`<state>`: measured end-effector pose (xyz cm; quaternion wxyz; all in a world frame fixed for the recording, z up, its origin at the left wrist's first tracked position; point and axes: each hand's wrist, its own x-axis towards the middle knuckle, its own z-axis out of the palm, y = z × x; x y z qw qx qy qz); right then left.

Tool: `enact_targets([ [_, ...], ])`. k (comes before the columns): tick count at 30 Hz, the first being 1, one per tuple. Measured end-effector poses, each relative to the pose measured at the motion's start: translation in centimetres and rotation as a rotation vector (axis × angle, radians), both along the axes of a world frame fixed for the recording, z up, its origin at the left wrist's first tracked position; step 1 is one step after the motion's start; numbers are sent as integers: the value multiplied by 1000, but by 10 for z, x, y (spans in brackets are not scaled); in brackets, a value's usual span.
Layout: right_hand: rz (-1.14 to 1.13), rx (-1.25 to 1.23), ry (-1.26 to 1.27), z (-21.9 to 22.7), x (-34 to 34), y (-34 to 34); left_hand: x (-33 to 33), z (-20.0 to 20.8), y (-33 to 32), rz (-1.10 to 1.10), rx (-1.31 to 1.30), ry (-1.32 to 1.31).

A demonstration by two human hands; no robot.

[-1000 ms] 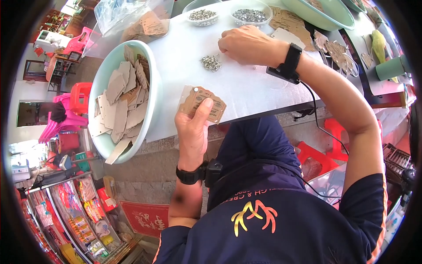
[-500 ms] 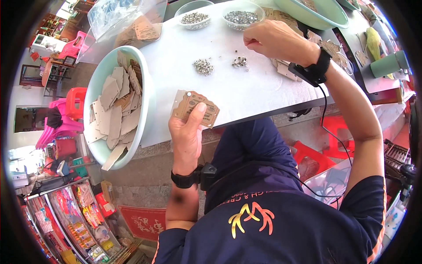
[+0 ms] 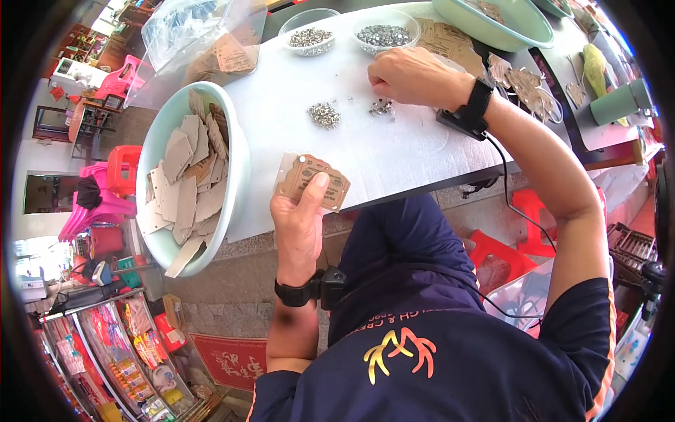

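Note:
My left hand (image 3: pixel 298 224) is closed at the table's near edge, its thumb pressed on a brown printed cardboard piece (image 3: pixel 336 188) with a wavy edge. A clear or pale layer shows behind its left side, and a round silver stud (image 3: pixel 302 160) sits at its upper left corner. Over the white tabletop (image 3: pixel 401 151), my right hand (image 3: pixel 420 76) has its fingers curled together, just above a small pile of metal studs (image 3: pixel 382 107). Anything between those fingertips is hidden. Left of that lies another pile of small silver metal pieces (image 3: pixel 323 115).
A pale green tub (image 3: pixel 241 162) full of cardboard pieces stands at the left. Two clear bowls (image 3: pixel 309 41) (image 3: pixel 387 32) of metal bits are at the back, near another green tub (image 3: pixel 517 35). A green tumbler (image 3: pixel 619 103) stands far right. A cable (image 3: pixel 517 211) trails from my right wrist.
My right hand has moved left and slightly nearer, coming to the right-hand pile of studs. My left hand keeps its grip on the cardboard piece, almost unmoved.

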<state>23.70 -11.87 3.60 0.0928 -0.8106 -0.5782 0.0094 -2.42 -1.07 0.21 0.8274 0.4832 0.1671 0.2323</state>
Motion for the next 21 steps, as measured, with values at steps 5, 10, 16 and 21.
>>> enact_targets([
  [5,-19,-52,-18,0,1,6,0,0,0,4,-2,-10],
  [10,-7,15,-20,-2,2,-1,1,-1,-1,-10,10,-18],
  [16,-99,170,813,41,-34,-21,0,10,-4,5,20,28],
  [21,-31,361,1351,28,-65,-40,16,21,-13,14,0,4],
])
